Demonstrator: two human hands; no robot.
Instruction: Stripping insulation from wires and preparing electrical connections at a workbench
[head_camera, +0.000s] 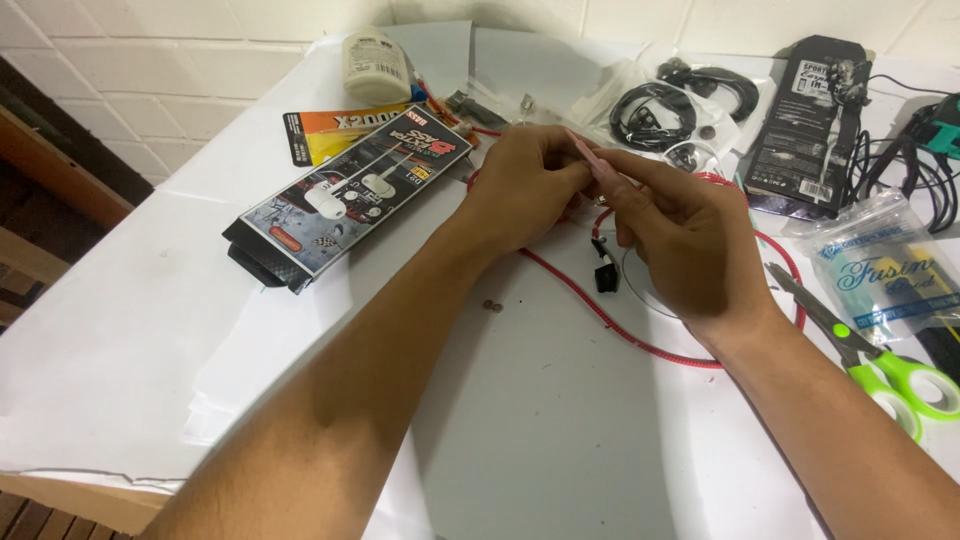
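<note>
From the head camera, both bare hands meet above the middle of the white tabletop (130, 330). The left hand (525, 185) is curled, its fingertips pinched narrowly on a thin pink piece (592, 160) that juts up between the two hands. The right hand (680, 240) is also curled, thumb and forefinger closed on the same pink piece from the other side, so the two hands touch at the fingertips. What exactly the pink piece is cannot be told.

A red cable (610, 315) loops on the tabletop under and around the right hand, running from below the left hand toward the right wrist and arcing back behind it. A small black plug (604, 272) lies just beside the cable, below the gap between the hands. Two tiny dark specks (491, 305) sit near the left wrist.

Toward the far left corner lies a long black earphone package (345, 200), tilted, with an orange-and-black card (330, 130) partly beneath it and a white bottle (377, 65) at the far edge. Along the far edge to the right, coiled black earphones (655, 110) rest in clear wrapping, next to a second black package (810, 125). Near the right edge lie a clear bag with blue printing (880, 270) and scissors with green handles (880, 370), close to the right forearm. Black cables (915, 170) trail off at the far right corner.
</note>
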